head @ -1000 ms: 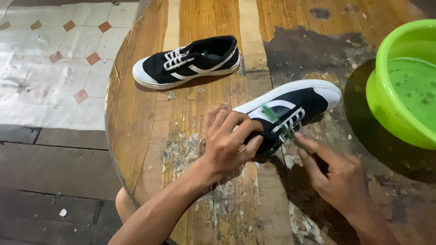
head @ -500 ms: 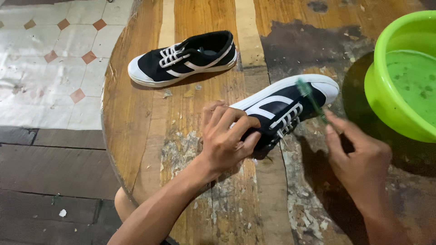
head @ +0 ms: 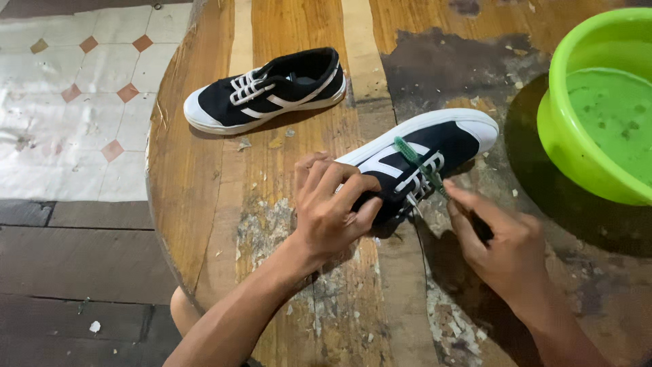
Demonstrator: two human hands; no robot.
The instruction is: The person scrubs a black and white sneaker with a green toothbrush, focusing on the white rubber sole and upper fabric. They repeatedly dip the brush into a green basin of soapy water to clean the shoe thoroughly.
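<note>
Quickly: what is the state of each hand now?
Left hand: closed over the heel of the near black sneaker.
Right hand: closed, holding a green brush on the laces.

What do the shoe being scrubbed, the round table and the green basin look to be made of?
Shoe: likely black canvas, matte, with a white rubber-looking sole. Table: wood, visible grain, its varnish flaking and worn. Basin: probably plastic, smooth, glossy bright green.

The left hand (head: 333, 204) lies palm down, fingers curled and spread in a clamping grasp, its forearm running in from the near left. The right hand (head: 499, 241) sits just right of it (knuckles up), fingertips pinched together, wrist angled toward the near right.
</note>
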